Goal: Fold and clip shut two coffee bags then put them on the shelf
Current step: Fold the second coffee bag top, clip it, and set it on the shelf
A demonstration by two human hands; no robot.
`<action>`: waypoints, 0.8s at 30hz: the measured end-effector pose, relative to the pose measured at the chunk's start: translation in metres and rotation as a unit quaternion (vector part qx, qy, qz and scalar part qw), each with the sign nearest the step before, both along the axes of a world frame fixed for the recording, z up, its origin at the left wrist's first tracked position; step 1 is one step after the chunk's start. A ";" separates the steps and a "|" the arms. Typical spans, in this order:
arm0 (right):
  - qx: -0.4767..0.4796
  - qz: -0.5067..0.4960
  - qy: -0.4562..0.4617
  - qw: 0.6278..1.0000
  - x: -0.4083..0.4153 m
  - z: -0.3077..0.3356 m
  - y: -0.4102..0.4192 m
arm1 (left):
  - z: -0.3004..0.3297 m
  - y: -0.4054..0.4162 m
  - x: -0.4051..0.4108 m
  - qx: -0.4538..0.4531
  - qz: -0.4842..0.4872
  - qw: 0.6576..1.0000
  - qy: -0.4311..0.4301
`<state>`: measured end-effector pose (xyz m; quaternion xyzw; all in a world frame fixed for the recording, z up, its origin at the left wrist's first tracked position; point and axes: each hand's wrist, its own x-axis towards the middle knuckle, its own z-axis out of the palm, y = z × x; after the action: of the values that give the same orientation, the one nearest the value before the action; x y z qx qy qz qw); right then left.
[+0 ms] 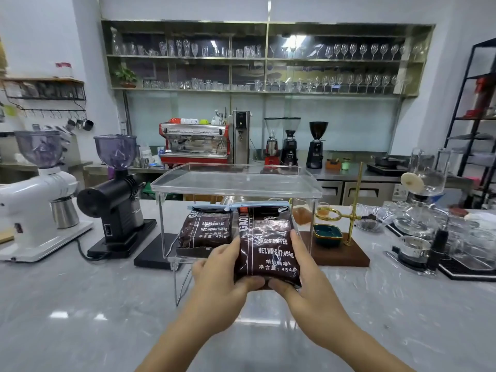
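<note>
A clear acrylic shelf [236,181] stands on the grey counter in front of me. Under its top, on the lower tier, one dark brown coffee bag [205,232] stands upright with a pale blue clip [208,208] across its folded top. A second dark coffee bag [268,242], also closed by a pale blue clip [264,204], is upright to its right at the shelf's front. My left hand [220,275] grips this second bag's left side and bottom. My right hand [300,277] grips its right side and bottom.
A black grinder [118,194] and a white grinder [35,200] stand at the left. A wooden board with a gold pour-over stand [351,210] and a teal dish [328,233] sits right of the shelf. Glassware [429,224] crowds the far right.
</note>
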<state>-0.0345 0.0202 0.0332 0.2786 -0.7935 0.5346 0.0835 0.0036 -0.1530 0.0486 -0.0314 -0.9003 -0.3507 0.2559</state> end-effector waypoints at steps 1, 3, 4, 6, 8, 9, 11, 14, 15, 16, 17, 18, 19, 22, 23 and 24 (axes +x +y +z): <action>-0.002 -0.005 -0.001 1.000 -0.004 0.001 -0.002 | -0.001 0.000 -0.006 -0.009 0.018 1.000 0.003; -0.012 -0.017 -0.002 1.000 -0.012 0.003 -0.008 | -0.001 0.000 -0.018 -0.027 0.045 0.999 0.010; -0.018 -0.025 -0.001 1.000 -0.015 0.005 -0.011 | -0.001 0.000 -0.023 -0.037 0.057 0.998 0.015; -0.025 -0.037 -0.002 0.999 -0.023 0.007 -0.017 | 0.000 -0.001 -0.031 -0.053 0.077 0.995 0.022; -0.015 -0.050 -0.004 0.999 -0.030 0.008 -0.022 | 0.000 -0.001 -0.039 -0.066 0.095 0.993 0.021; -0.006 -0.057 -0.003 0.998 -0.032 0.009 -0.025 | -0.001 -0.001 -0.042 -0.075 0.104 0.992 0.021; 0.008 -0.066 -0.003 0.998 -0.038 0.011 -0.028 | 0.000 -0.001 -0.048 -0.086 0.114 0.989 0.026; 0.021 -0.077 0.006 0.997 -0.047 0.014 -0.031 | 0.006 0.003 -0.054 -0.077 0.117 0.990 0.028; 0.022 -0.078 0.009 0.997 -0.050 0.015 -0.032 | 0.008 0.003 -0.056 -0.077 0.119 0.990 0.026; 0.024 -0.078 0.009 0.997 -0.052 0.015 -0.032 | 0.009 0.004 -0.057 -0.077 0.122 0.989 0.022; 0.024 -0.078 0.007 0.997 -0.055 0.015 -0.033 | 0.010 0.004 -0.059 -0.074 0.122 0.989 0.021; 0.024 -0.079 0.005 0.997 -0.057 0.015 -0.033 | 0.010 0.004 -0.060 -0.071 0.123 0.990 0.017; 0.025 -0.077 0.003 0.997 -0.059 0.016 -0.033 | 0.010 0.004 -0.062 -0.069 0.123 0.990 0.014; 0.028 -0.076 -0.003 0.997 -0.066 0.017 -0.033 | 0.012 0.008 -0.063 -0.067 0.116 0.991 0.012; 0.028 -0.077 -0.005 0.997 -0.068 0.017 -0.033 | 0.013 0.010 -0.063 -0.067 0.113 0.991 0.012; 0.027 -0.080 -0.009 0.996 -0.070 0.017 -0.033 | 0.014 0.011 -0.063 -0.069 0.111 0.991 0.006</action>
<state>-0.1040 -0.0128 0.0505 0.2115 -0.8282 0.5070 0.1109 -0.0592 -0.1416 0.0625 0.0490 -0.9188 -0.2572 0.2954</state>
